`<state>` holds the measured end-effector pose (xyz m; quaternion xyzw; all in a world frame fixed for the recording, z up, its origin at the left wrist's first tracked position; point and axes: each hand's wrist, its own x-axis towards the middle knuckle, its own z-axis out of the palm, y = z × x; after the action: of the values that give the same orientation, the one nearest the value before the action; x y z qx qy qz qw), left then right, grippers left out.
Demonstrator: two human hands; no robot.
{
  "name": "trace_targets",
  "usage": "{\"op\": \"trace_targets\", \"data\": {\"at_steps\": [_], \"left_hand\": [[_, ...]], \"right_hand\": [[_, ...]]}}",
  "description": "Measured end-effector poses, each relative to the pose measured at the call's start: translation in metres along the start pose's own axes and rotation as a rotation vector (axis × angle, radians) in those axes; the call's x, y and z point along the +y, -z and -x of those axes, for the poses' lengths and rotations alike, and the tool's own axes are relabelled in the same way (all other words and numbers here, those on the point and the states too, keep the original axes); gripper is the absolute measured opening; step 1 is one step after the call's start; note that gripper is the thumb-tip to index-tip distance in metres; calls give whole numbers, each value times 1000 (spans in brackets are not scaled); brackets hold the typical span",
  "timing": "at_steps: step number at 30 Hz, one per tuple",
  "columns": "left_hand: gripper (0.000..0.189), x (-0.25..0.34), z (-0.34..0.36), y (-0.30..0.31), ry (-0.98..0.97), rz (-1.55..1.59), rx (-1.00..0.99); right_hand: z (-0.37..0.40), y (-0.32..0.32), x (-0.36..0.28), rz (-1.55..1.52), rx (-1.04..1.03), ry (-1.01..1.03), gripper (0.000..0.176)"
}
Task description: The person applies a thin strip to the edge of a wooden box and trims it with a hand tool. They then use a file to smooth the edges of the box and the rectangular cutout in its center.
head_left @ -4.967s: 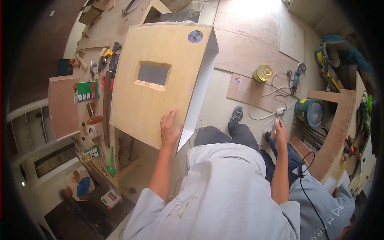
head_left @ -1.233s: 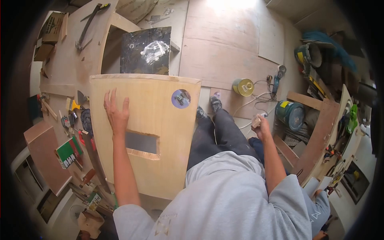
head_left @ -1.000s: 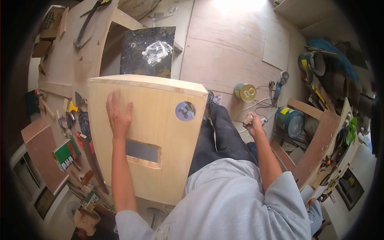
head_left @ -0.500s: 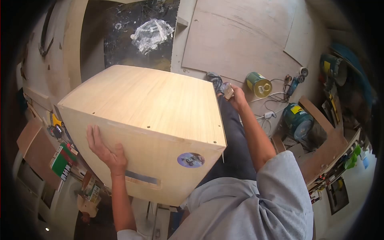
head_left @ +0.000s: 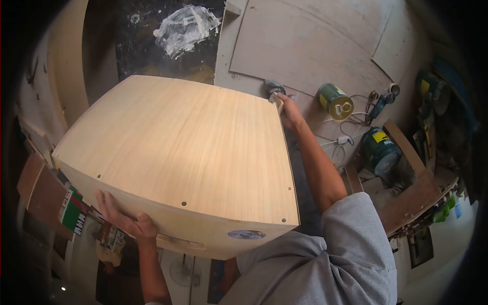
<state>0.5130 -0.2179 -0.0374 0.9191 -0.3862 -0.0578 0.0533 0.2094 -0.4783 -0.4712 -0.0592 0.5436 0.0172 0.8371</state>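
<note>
- For a steady hold, the left hand [head_left: 124, 219] does best with its palm flat and fingers loosely spread against the side of the wooden box [head_left: 178, 147]; a light, even push should stop the box from shifting under the other hand.
- The right hand [head_left: 291, 113] would do well to hold the small block [head_left: 277, 101] level along the edge — no rocking over the corner, since bare wood there could chip or round off; short, even pressure seems wiser than a hard shove.
- The dark holes [head_left: 184, 203] near the rim of the top deserve care (whether screws sit in them is too small to tell); a block dragged across might catch.
- The box lies between the two hands, its broad top facing up toward the head; the left hand is at its near side, just below the top edge and beside the slot [head_left: 180, 243]; the right is at the far right corner.
- The left hand is open, touching the box but gripping nothing; the right has its fingers closed around the block — whether the block presses on the wood, I cannot tell.
- Beyond the right hand stands a can [head_left: 333, 99], well apart from the box; a bucket [head_left: 378, 152] is farther right.
</note>
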Motion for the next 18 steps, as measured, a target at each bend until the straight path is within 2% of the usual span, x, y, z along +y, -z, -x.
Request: {"op": "trace_targets", "data": {"at_steps": [11, 18], "left_hand": [[90, 0, -2, 3, -17, -4, -7], [83, 0, -4, 1, -46, 34, 10]], "right_hand": [[26, -31, -8, 10, 40, -54, 31], [47, -49, -19, 113, 111, -7, 28]]}}
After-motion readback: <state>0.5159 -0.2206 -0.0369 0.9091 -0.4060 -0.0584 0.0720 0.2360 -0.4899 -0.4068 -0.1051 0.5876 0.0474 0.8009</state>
